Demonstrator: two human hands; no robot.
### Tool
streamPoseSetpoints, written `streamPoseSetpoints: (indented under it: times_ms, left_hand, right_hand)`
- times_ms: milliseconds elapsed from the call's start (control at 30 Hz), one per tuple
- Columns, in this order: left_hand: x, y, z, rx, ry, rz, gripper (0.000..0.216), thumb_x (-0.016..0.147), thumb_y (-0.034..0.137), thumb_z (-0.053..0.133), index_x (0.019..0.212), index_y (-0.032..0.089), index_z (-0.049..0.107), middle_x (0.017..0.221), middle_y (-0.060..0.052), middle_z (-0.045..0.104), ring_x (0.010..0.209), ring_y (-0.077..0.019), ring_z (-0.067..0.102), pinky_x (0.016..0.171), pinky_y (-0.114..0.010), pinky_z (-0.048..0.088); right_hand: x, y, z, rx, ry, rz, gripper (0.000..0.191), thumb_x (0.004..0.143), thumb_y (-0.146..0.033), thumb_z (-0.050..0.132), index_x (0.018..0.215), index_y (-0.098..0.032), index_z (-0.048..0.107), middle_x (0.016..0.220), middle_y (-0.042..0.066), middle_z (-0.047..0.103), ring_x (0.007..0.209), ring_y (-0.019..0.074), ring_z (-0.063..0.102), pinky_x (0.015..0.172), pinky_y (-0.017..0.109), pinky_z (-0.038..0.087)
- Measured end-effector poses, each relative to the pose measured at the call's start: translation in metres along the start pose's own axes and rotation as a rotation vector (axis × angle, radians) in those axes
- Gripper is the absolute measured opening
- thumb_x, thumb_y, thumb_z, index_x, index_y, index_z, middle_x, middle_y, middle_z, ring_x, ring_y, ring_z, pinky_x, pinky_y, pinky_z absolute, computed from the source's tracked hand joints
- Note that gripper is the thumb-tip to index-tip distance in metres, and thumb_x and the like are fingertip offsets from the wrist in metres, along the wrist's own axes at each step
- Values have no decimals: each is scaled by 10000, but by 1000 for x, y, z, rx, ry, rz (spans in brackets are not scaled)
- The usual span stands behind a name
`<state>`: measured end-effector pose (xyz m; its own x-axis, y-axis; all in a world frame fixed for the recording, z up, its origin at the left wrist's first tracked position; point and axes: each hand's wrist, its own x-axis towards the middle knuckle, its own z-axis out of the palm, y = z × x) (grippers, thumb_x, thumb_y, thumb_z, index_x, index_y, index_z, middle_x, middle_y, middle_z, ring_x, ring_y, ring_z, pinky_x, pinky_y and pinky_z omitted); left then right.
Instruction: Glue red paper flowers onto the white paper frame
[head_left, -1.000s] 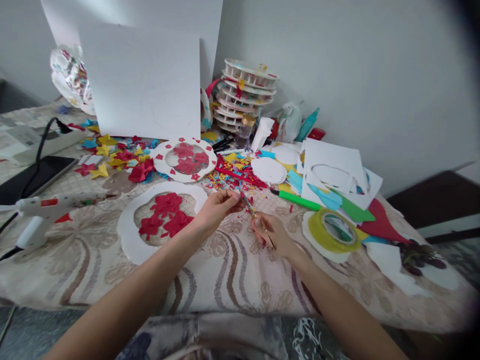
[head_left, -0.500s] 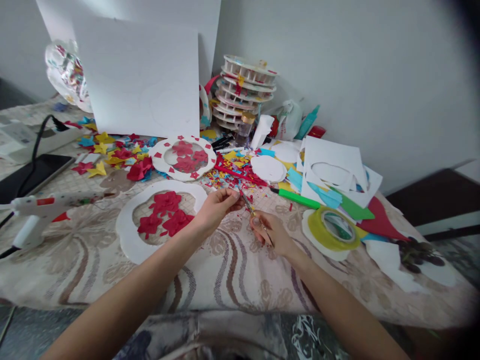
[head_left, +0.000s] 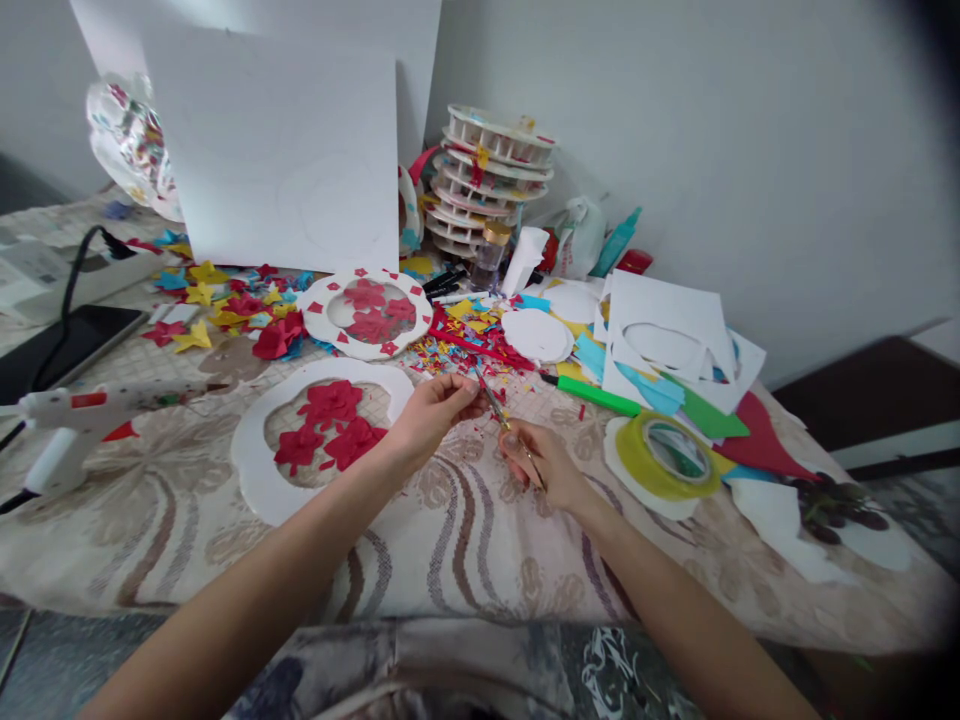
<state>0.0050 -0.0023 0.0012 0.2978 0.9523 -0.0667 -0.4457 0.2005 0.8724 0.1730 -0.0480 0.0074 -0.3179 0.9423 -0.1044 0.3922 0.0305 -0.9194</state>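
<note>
My left hand is closed in a pinch above the tablecloth; what its fingertips hold, if anything, is too small to make out. Close by on the right, my right hand grips slim metal scissors, their tips pointing up and left, close to my left fingertips. Beside my left forearm lies a white scalloped ring with red paper flowers in its opening. Behind it is a second white ring with red dots, more red flowers inside. Small paper scraps lie just beyond both hands.
At left are a glue gun, a phone and colored paper stars. A stacked white tiered piece stands behind. Toward the right lie a green cutter, yellow tape and paper sheets.
Almost nothing differs; both hands keep their pose, with the scissors by my left fingertips. The view has shifted very slightly.
</note>
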Motion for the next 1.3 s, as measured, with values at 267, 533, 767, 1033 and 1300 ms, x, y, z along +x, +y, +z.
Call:
streamPoseSetpoints:
  times_ms: [267, 533, 767, 1033, 1300]
  left_hand:
    - [2, -2, -3, -2, -11, 23, 303, 664, 376, 737, 741, 140, 565, 716, 5, 617, 707, -97, 589, 730, -246, 467]
    - [0, -1, -1, 31, -15, -48, 297, 672, 370, 738, 753, 123, 596, 774, -33, 651, 723, -106, 602, 755, -263, 475]
    - [-2, 0, 0, 6, -59, -136, 298, 611, 339, 788, 731, 117, 629, 751, -33, 657, 705, -102, 600, 725, -244, 474]
    - [-3, -4, 2, -4, -68, -157, 287, 609, 292, 793, 767, 95, 658, 756, -52, 663, 714, -108, 604, 732, -243, 468]
    - [-3, -5, 1, 15, -64, -107, 323, 591, 341, 796, 752, 104, 645, 731, -37, 641, 699, -109, 590, 745, -262, 470]
  right_hand:
    - [0, 7, 0, -10, 2, -59, 495, 805, -668, 416, 629, -205, 406, 425, -47, 421, 385, 96, 376, 427, 229, 303]
    - [4, 4, -8, 42, 184, 28, 452, 810, -639, 412, 655, -214, 427, 410, -70, 393, 348, 95, 355, 401, 228, 298]
    - [11, 19, -65, -913, 430, 94, 318, 798, -456, 536, 609, -201, 558, 550, 22, 558, 535, 170, 523, 485, 256, 267]
    - [8, 7, -58, -537, 449, -232, 170, 821, -329, 553, 895, -198, 630, 901, 73, 634, 812, 197, 601, 653, 291, 453]
    - [29, -5, 1, 70, 289, -250, 157, 792, -335, 606, 855, -198, 564, 825, 27, 616, 725, 143, 582, 610, 251, 481]
